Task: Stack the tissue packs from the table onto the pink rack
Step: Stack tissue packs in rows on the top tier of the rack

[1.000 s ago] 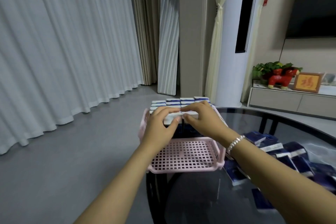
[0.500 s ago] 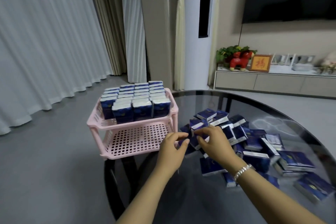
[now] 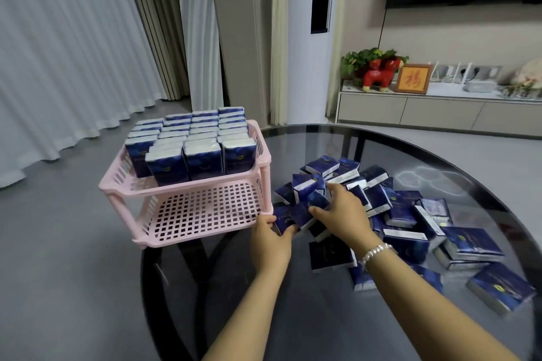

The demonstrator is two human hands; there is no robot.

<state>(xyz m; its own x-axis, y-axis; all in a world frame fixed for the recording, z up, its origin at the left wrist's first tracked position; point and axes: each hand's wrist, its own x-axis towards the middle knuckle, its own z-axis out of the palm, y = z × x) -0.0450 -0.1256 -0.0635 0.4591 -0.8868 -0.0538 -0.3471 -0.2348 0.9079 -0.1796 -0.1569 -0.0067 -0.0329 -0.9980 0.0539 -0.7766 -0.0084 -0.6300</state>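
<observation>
I see the pink rack (image 3: 187, 205) at the worktop's (image 3: 396, 149) left edge, its top tier packed with upright tissue packs (image 3: 193, 141), its lower tier bare. Loose packs (image 3: 410, 214) lie heaped just right of the rack, spreading toward the right edge. My left hand (image 3: 271, 240) curls its grip round 1 pack (image 3: 286, 221) at the heap's near-left side. My right hand (image 3: 341, 218) is beside it, fingers bent round another pack (image 3: 308, 211).
</observation>
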